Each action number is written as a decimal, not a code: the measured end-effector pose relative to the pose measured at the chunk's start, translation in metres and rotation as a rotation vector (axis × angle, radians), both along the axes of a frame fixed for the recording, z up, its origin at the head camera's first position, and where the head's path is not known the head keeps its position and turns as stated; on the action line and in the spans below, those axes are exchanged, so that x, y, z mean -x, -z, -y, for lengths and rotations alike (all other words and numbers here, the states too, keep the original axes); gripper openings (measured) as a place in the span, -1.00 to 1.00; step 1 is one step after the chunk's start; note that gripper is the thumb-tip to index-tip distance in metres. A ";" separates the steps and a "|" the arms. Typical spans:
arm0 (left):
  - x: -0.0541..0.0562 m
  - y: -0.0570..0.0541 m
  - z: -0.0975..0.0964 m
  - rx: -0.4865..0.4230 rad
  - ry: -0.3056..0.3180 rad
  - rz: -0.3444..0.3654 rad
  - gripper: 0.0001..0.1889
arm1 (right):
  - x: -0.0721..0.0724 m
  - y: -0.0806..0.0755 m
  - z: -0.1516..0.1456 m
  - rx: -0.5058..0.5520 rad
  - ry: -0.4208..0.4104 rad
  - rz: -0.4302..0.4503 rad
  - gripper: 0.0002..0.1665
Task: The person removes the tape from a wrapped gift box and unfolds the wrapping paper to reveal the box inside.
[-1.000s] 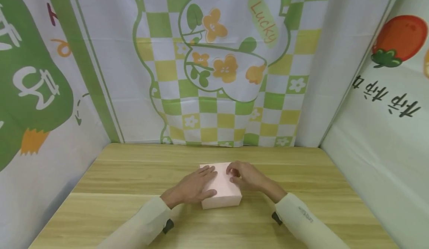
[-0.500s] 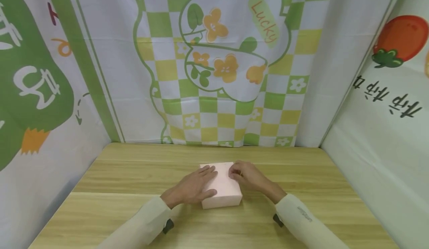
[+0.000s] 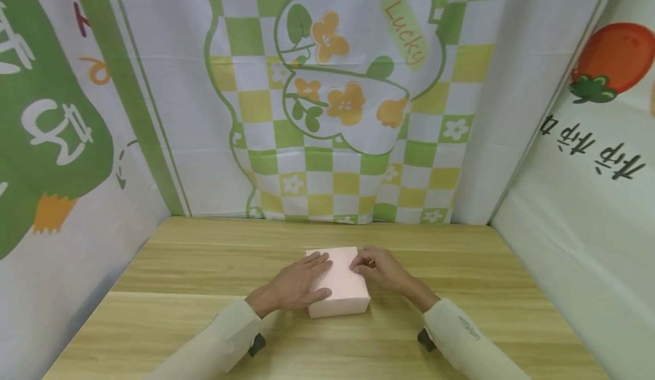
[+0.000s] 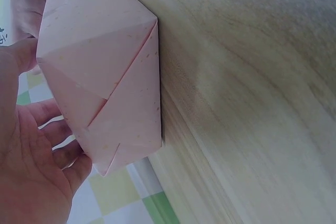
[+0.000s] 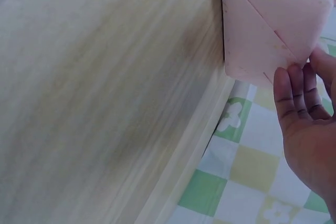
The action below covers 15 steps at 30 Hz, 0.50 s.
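Observation:
A box wrapped in pale pink paper [image 3: 341,286] rests on the wooden table. My left hand [image 3: 295,283] lies spread over the left part of its top, fingers straight and thumb near the front edge. At the right top edge, my right hand [image 3: 382,268] has its thumb and bent fingertips close together, pinching the edge of the wrapped box. In the left wrist view, the folded side of the wrapped box [image 4: 100,61] shows gold flecks and slanting paper seams. The right wrist view has fingertips [image 5: 282,77] against the upper edge, beside another diagonal seam.
The wooden table [image 3: 215,266] stretches around the box. Behind it hangs a green, yellow and white checked cloth [image 3: 345,164]. White printed sheets stand at both sides, the right sheet [image 3: 573,226] reaching down to the table's edge.
My right hand has shifted slightly to the right and its thumb and fingers have drawn together at the box's right edge. The left hand and the box have stayed put.

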State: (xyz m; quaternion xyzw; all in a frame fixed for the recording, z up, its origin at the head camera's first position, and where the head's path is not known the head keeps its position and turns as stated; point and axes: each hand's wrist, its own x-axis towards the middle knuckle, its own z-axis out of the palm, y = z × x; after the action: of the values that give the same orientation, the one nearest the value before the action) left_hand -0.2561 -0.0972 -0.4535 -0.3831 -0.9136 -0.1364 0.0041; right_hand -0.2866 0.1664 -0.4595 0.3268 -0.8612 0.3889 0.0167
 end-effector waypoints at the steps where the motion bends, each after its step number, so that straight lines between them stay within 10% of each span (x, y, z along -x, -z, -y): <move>1: 0.000 0.000 0.000 -0.001 -0.001 0.002 -0.32 | 0.000 0.000 0.000 -0.004 0.000 -0.010 -0.91; 15: -0.002 -0.003 0.000 -0.001 -0.001 0.000 -0.33 | -0.001 0.002 -0.006 0.081 -0.027 0.146 -0.82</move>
State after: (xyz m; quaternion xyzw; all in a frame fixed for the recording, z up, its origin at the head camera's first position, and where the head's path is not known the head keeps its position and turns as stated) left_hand -0.2545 -0.0975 -0.4510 -0.3828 -0.9136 -0.1369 0.0043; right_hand -0.2853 0.1723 -0.4617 0.3083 -0.8391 0.4465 -0.0382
